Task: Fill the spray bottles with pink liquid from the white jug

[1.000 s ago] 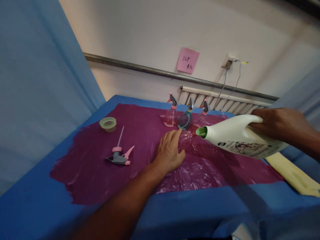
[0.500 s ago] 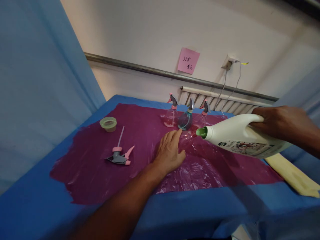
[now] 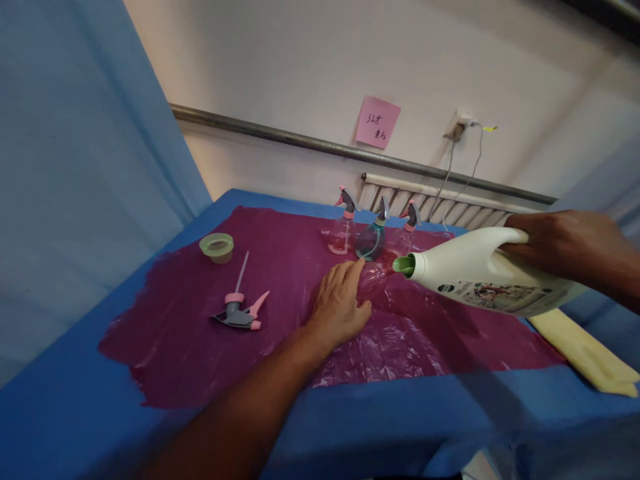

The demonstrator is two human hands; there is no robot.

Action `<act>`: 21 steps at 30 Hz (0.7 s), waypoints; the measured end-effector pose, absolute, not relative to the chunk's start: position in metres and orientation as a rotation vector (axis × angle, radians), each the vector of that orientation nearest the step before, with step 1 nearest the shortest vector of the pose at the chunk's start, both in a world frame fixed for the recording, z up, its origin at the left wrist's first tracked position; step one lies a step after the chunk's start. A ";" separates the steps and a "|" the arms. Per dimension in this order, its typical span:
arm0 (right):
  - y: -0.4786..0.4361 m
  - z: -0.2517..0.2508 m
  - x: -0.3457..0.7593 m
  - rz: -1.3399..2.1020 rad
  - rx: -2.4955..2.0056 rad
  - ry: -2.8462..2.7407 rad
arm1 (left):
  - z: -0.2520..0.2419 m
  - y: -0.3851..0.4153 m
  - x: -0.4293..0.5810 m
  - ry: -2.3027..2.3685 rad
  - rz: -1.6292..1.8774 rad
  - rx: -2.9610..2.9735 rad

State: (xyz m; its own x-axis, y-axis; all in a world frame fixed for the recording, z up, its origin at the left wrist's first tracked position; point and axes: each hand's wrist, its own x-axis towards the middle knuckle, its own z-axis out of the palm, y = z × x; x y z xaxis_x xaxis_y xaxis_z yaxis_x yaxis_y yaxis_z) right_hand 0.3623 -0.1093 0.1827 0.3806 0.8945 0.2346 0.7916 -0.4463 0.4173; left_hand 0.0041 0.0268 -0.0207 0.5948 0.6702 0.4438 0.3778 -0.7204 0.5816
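Observation:
My left hand (image 3: pixel 340 303) is wrapped round a clear pink spray bottle (image 3: pixel 373 279) without its spray head, tilted to the right. In my right hand (image 3: pixel 560 243) is the handle of a large cream-coloured jug (image 3: pixel 493 277), tipped nearly on its side. The jug's green spout (image 3: pixel 403 265) meets the mouth of the pink bottle; whether liquid is flowing I cannot tell. A loose grey-and-pink spray head (image 3: pixel 237 313) with its tube lies to the left. Behind my left hand stand a pink spray bottle (image 3: pixel 341 233), a teal one (image 3: pixel 371 240) and another pink one (image 3: pixel 401 239).
A round green lidded tub (image 3: pixel 217 250) sits at the left on a purple plastic sheet (image 3: pixel 175 333) over a blue-covered table (image 3: pixel 350 420). Folded yellow cloth (image 3: pixel 585 350) lies at the right edge. A radiator (image 3: pixel 430 199) and a plugged socket (image 3: pixel 456 125) are behind.

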 end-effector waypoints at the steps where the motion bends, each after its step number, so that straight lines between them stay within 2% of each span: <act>1: -0.110 0.183 0.362 0.637 2.402 1.500 | -0.021 0.027 0.004 0.839 0.920 2.392; 21: -0.109 0.186 0.360 0.641 2.396 1.497 | -0.021 0.027 0.004 0.834 0.924 2.400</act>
State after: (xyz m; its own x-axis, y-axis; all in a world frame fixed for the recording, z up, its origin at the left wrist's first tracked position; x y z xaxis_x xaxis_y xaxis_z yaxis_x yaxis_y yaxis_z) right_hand 0.3599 -0.1087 0.1856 0.3777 0.8955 0.2354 0.7884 -0.4443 0.4254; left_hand 0.0043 0.0268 -0.0212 0.5960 0.6667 0.4474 0.3768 -0.7243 0.5774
